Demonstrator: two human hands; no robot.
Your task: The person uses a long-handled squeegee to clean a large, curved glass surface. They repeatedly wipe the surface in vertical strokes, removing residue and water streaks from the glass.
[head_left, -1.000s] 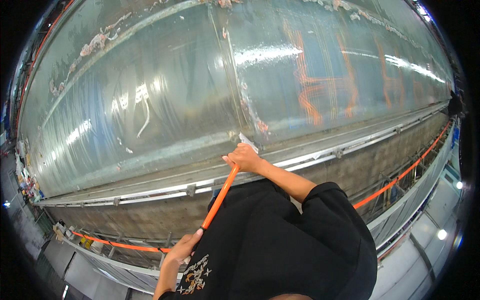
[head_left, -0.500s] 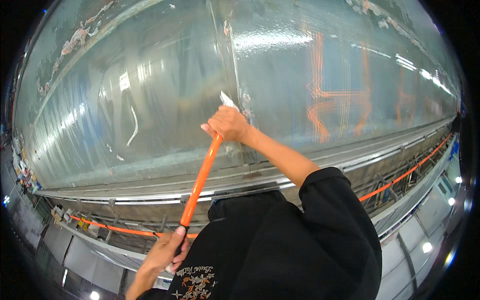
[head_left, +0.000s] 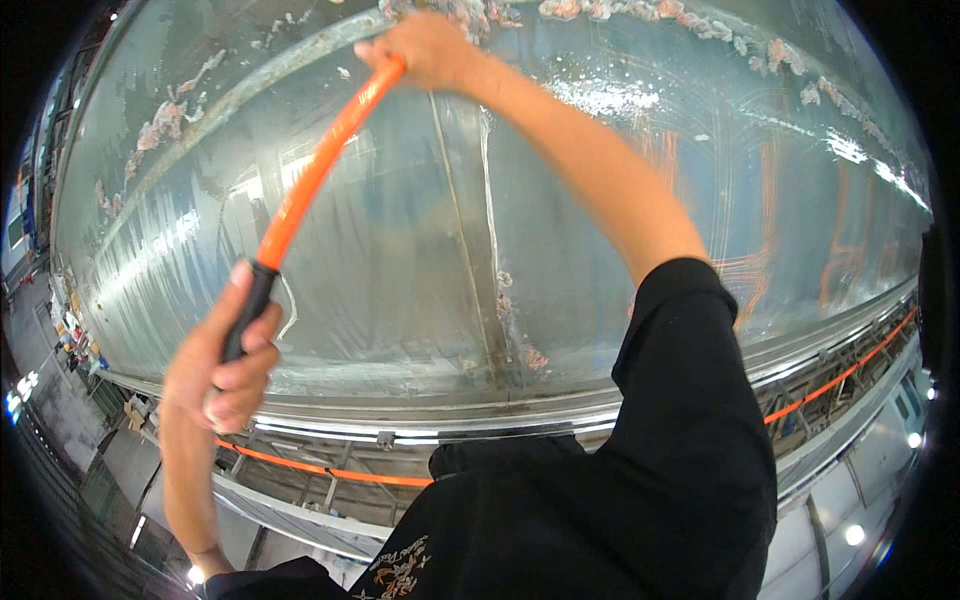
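Observation:
A long-handled scraper with an orange shaft (head_left: 325,170) slants across a wet, glossy grey-green sheet (head_left: 370,240). My left hand (head_left: 225,350) is closed round its black grip at the near left. Farther away, my right hand (head_left: 425,50) wraps the shaft's far end, its arm stretched out over the sheet. Beyond that hand the scraper's head cannot be made out. Pinkish-white clumps of residue (head_left: 465,18) lie right beside the right hand. A pale seam (head_left: 490,190) runs from the far side toward me.
More residue (head_left: 165,125) lies at the far left, with a trail (head_left: 780,55) at the far right. Faint orange lines (head_left: 765,200) mark the right side. Along the sheet's near edge runs a metal rail (head_left: 400,412), with an orange strip (head_left: 330,470) below it.
Both hands have pushed the scraper away from me and somewhat left. The right arm is now stretched out, and the residue clumps have come into view at the far side.

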